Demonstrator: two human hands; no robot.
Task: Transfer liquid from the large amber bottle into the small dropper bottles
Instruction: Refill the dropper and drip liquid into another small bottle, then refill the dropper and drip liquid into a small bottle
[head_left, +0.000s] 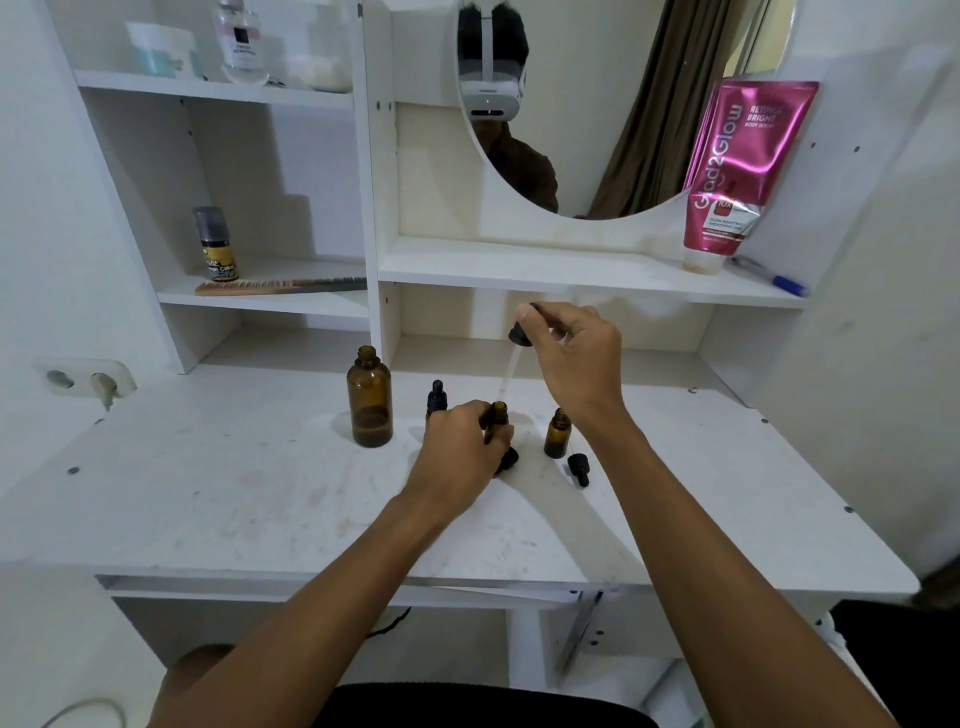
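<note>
The large amber bottle (370, 397) stands uncapped on the white desk (260, 493), with a little liquid at its bottom. My left hand (462, 447) grips a small amber dropper bottle (497, 418), open at the top. My right hand (574, 358) pinches the black bulb of a dropper (521, 335); its glass tube slants down with the tip just above that bottle's mouth. A second small amber bottle (557, 433) stands open to the right, with a loose black dropper cap (578, 467) lying in front of it. A capped small bottle (437, 397) stands behind my left hand.
A shelf unit rises behind the desk, with a mirror (597, 104), a pink tube (737, 171), a pen (769, 275), a comb (280, 286) and a small spray can (215, 244). A wall socket (85, 379) sits at the left. Another black cap (506, 460) lies under my left hand.
</note>
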